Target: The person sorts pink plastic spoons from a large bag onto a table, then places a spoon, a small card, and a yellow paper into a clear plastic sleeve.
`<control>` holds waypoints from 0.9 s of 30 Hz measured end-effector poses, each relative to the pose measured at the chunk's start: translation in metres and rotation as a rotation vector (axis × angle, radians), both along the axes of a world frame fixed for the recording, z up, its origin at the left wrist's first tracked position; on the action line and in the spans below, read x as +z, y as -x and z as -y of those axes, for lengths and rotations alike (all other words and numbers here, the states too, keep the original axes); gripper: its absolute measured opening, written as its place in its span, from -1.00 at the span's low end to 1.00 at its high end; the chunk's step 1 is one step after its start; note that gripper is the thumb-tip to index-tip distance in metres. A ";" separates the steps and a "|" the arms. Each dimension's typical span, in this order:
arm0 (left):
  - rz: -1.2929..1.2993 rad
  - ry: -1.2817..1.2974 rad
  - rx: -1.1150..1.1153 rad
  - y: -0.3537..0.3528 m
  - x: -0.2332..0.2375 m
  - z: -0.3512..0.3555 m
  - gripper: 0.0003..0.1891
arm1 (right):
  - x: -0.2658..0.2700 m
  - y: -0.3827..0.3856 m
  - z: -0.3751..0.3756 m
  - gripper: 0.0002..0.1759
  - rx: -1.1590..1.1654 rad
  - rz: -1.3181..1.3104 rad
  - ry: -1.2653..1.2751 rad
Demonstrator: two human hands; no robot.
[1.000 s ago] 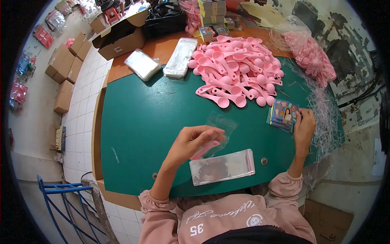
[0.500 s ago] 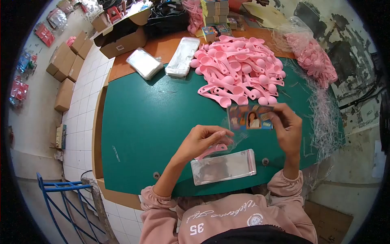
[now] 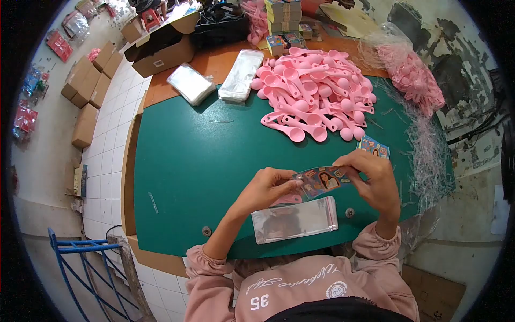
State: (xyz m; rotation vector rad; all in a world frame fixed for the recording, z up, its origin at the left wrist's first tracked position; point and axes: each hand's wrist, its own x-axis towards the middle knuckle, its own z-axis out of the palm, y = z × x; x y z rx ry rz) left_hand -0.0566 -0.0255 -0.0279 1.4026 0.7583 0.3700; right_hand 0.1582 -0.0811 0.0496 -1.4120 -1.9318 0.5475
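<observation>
My left hand (image 3: 263, 188) pinches a clear plastic bag with a pink spoon (image 3: 287, 199) inside, just above the green table (image 3: 188, 161). My right hand (image 3: 375, 180) grips a printed picture card (image 3: 321, 180) by its right end, its left end at the bag's mouth by my left fingers. A small stack of the same cards (image 3: 374, 147) lies on the table behind my right hand. Beneath both hands lies a pile of empty clear bags (image 3: 295, 219).
A heap of pink spoons (image 3: 314, 91) fills the far middle of the table, with more in a plastic sack (image 3: 413, 75) at the right. Packs of clear bags (image 3: 238, 75) (image 3: 189, 84), cardboard boxes (image 3: 161, 51) and card stacks (image 3: 281, 21) sit at the back. Plastic strips (image 3: 426, 155) litter the right edge.
My right hand picked a card off the stack at the right, carried it left and down, and brought it to the bag held in my left hand.
</observation>
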 end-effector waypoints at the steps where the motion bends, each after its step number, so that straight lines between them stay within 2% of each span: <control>1: -0.001 0.000 0.001 0.001 -0.001 -0.001 -0.74 | 0.000 -0.001 0.000 -0.77 0.000 -0.002 0.028; 3: 0.150 0.023 0.026 0.004 -0.003 -0.002 -0.77 | -0.001 -0.005 -0.001 -0.77 0.002 -0.004 0.055; 5: 0.141 0.050 0.031 0.005 0.002 -0.003 -0.78 | -0.004 -0.011 0.000 -0.79 0.016 0.010 -0.038; 7: 0.134 0.076 0.028 0.004 0.011 -0.002 -0.78 | -0.007 -0.007 -0.001 -0.79 0.032 0.012 -0.013; 9: -0.065 0.009 -0.070 0.002 0.017 -0.002 -0.74 | -0.008 -0.003 -0.002 -0.80 0.046 0.014 0.011; 12: 0.047 0.059 -0.031 0.000 0.004 0.001 -0.75 | -0.013 0.002 -0.001 -0.80 0.059 0.014 -0.010; 16: -0.016 0.058 -0.026 -0.002 0.010 0.003 -0.75 | -0.016 0.004 0.001 -0.82 0.098 0.009 0.051; 19: 0.061 -0.041 -0.042 0.000 0.011 0.001 -0.73 | -0.013 0.000 0.001 -0.83 0.028 -0.045 0.063; 21: -0.354 -0.358 -0.202 0.001 0.019 -0.007 -0.72 | -0.009 0.001 0.002 -0.84 -0.035 -0.097 0.050; 22: -0.352 -0.361 -0.204 0.000 0.019 -0.006 -0.72 | -0.007 0.004 0.002 -0.85 0.005 -0.099 0.136; 24: -0.093 -0.150 -0.140 0.000 0.014 -0.003 -0.72 | -0.008 0.006 0.003 -0.85 0.043 -0.098 0.221; 25: -0.093 -0.150 -0.139 -0.001 0.010 -0.003 -0.72 | -0.014 0.007 0.002 -0.85 0.084 -0.093 0.192; 27: 0.123 -0.250 -0.164 -0.003 0.002 -0.001 -0.66 | -0.017 0.009 0.002 -0.84 0.129 -0.089 0.165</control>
